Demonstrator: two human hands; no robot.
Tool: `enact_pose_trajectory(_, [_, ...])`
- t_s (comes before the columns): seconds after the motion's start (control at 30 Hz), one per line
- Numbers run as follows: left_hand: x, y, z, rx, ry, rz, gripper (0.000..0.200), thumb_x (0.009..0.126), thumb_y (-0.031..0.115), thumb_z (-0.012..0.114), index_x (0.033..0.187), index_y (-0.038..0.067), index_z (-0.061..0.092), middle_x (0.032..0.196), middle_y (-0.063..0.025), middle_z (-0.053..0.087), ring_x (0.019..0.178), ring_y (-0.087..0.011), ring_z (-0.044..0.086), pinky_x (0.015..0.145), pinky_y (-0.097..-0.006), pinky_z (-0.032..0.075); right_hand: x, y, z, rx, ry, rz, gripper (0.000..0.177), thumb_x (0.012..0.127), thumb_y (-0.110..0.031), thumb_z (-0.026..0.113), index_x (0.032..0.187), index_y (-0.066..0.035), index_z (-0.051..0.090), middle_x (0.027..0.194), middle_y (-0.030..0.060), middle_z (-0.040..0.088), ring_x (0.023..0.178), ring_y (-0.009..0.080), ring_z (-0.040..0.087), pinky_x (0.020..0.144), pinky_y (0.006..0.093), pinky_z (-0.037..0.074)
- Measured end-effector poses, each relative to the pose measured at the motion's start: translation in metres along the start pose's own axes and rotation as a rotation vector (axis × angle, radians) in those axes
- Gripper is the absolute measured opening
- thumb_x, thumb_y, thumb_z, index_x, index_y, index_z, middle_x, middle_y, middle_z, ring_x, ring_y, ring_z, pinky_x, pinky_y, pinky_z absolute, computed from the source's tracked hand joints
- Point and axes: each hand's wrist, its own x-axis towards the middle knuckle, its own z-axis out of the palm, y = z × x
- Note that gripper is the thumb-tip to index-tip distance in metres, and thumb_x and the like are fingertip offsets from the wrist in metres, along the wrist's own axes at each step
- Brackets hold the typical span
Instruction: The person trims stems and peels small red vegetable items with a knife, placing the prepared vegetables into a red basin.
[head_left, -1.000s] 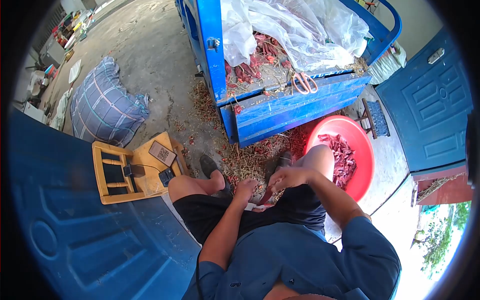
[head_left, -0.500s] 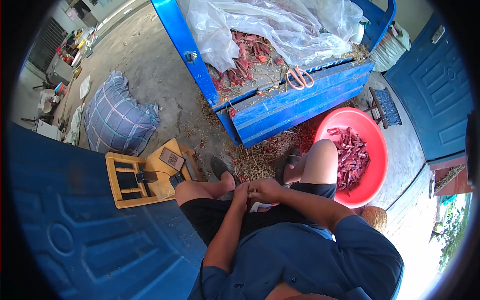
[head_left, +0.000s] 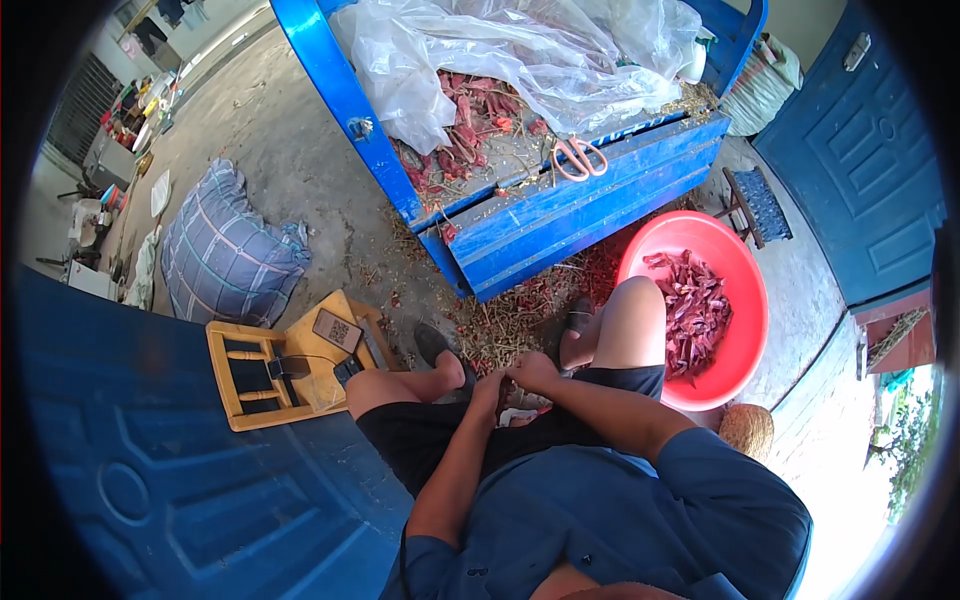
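left hand (head_left: 490, 388): hovering over the lap, fingers curling shut, knuckles pressing against the other hand.
right hand (head_left: 533, 372): clenching too, fingertips meeting the left; whatever is being pinched between them is too small for me to tell.
white scrap (head_left: 516, 414): lying on the dark shorts just beside both hands, at their 6 o'clock.
red chilies (head_left: 690, 312): lying heaped in the red basin (head_left: 752, 320) at 2 o'clock from the hands, beyond the right knee; pods pointing every way, sharing no one long axis.
nearer hand: the right one is sitting closer to the basin, the left one farther across the lap.
blue cart (head_left: 560, 215): standing at 12 o'clock, its tailboard running roughly from 10 to 2; a cart pile (head_left: 465, 120) of chilies showing under a plastic sheet (head_left: 520, 50), orange scissors (head_left: 577, 158) resting on the edge.
ground: bare concrete, stems and husks littering it between the shoes and the cart.
wooden stool (head_left: 312, 392): lying at 9 o'clock, carrying a phone (head_left: 337, 329).
plaid sack (head_left: 225, 255): slumping at 10 o'clock, well apart.
room: an open yard, a blue door (head_left: 880, 200) standing at 3 o'clock.
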Motion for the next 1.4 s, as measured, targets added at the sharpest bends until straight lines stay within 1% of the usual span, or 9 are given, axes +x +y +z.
enact_pose_trajectory(0.13, [-0.015, 0.014, 0.008, -0.045, -0.009, 0.061, 0.022, 0.097, 0.027, 0.052, 0.093, 0.008, 0.062, 0.071, -0.001, 0.057, 0.054, -0.0114, 0.052, 0.048, -0.0252, 0.041, 0.004, 0.003, -0.003, 0.358, -0.118, -0.001, 0.04, 0.086, -0.04, 0.067, 0.08, -0.001, 0.072, 0.066, 0.0131, 0.065, 0.054, 0.0206, 0.063, 0.056, 0.0372, 0.053])
enact_pose_trajectory(0.2, [-0.021, 0.021, 0.012, -0.016, -0.022, 0.07, 0.02, 0.097, 0.027, 0.053, 0.097, 0.01, 0.063, 0.07, -0.0002, 0.055, 0.054, -0.0106, 0.051, 0.047, -0.0242, 0.04, -0.002, -0.01, -0.015, 0.51, -0.068, 0.189, 0.043, 0.089, -0.042, 0.066, 0.075, -0.001, 0.071, 0.063, 0.0082, 0.063, 0.049, 0.0138, 0.058, 0.051, 0.0332, 0.05])
enact_pose_trajectory(0.23, [-0.019, 0.021, 0.013, -0.021, 0.01, 0.075, 0.022, 0.098, 0.03, 0.053, 0.1, 0.01, 0.064, 0.071, 0.0006, 0.055, 0.054, -0.0103, 0.05, 0.048, -0.0242, 0.04, 0.003, -0.008, -0.013, 0.26, 0.092, -0.059, 0.042, 0.088, -0.041, 0.067, 0.075, -0.001, 0.069, 0.064, 0.011, 0.063, 0.053, 0.0191, 0.061, 0.055, 0.0374, 0.05])
enact_pose_trajectory(0.37, [-0.008, 0.017, 0.009, -0.079, 0.007, 0.079, 0.021, 0.1, 0.032, 0.053, 0.1, 0.012, 0.062, 0.069, 0.0007, 0.058, 0.052, -0.0112, 0.053, 0.047, -0.025, 0.043, -0.005, -0.019, -0.026, 0.174, 0.246, -0.223, 0.04, 0.085, -0.039, 0.07, 0.078, 0.0, 0.068, 0.073, 0.0191, 0.065, 0.069, 0.0284, 0.067, 0.066, 0.0415, 0.051])
enact_pose_trajectory(0.47, [-0.004, 0.016, 0.005, -0.129, -0.003, 0.093, 0.019, 0.1, 0.03, 0.053, 0.095, 0.013, 0.06, 0.068, 0.0017, 0.056, 0.052, -0.0102, 0.052, 0.047, -0.0241, 0.041, 0.004, 0.005, -0.016, 0.405, 0.053, -0.256, 0.022, 0.085, -0.021, 0.076, 0.094, -0.003, 0.068, 0.079, 0.003, 0.066, 0.071, 0.0076, 0.06, 0.063, 0.0276, 0.05])
enact_pose_trajectory(0.77, [-0.013, 0.024, 0.008, -0.143, -0.013, 0.053, 0.013, 0.098, 0.026, 0.055, 0.097, 0.013, 0.058, 0.068, 0.0019, 0.054, 0.054, -0.01, 0.048, 0.049, -0.0245, 0.039, 0.01, 0.004, -0.019, 0.737, -0.138, 0.017, 0.031, 0.089, -0.028, 0.072, 0.109, -0.004, 0.072, 0.09, 0.0032, 0.071, 0.082, 0.0087, 0.065, 0.065, 0.0264, 0.051])
enact_pose_trajectory(0.9, [-0.014, 0.024, 0.009, -0.171, -0.027, 0.077, 0.014, 0.099, 0.026, 0.055, 0.1, 0.013, 0.059, 0.069, 0.0016, 0.053, 0.055, -0.0101, 0.047, 0.05, -0.0247, 0.039, 0.018, -0.001, -0.017, 0.673, -0.102, -0.047, 0.027, 0.088, -0.025, 0.073, 0.103, -0.003, 0.074, 0.089, 0.0056, 0.07, 0.082, 0.0118, 0.066, 0.07, 0.0284, 0.051])
enact_pose_trajectory(1.07, [-0.017, 0.033, 0.015, -0.19, -0.083, 0.07, 0.017, 0.099, 0.028, 0.055, 0.104, 0.011, 0.059, 0.071, 0.0008, 0.052, 0.059, -0.0102, 0.045, 0.054, -0.025, 0.037, 0.022, -0.001, -0.02, 0.53, 0.145, -0.454, 0.015, 0.091, -0.014, 0.068, 0.093, 0.001, 0.07, 0.09, 0.0067, 0.066, 0.082, 0.0135, 0.064, 0.073, 0.027, 0.051])
enact_pose_trajectory(1.4, [-0.024, 0.042, 0.029, -0.166, -0.136, 0.057, 0.019, 0.1, 0.029, 0.054, 0.104, 0.011, 0.059, 0.067, 0.0027, 0.047, 0.055, -0.0083, 0.042, 0.05, -0.023, 0.035, 0.025, 0.003, -0.042, 0.592, 0.021, -0.252, 0.02, 0.089, -0.021, 0.069, 0.086, -0.001, 0.07, 0.083, 0.0083, 0.067, 0.072, 0.0151, 0.066, 0.069, 0.0285, 0.051])
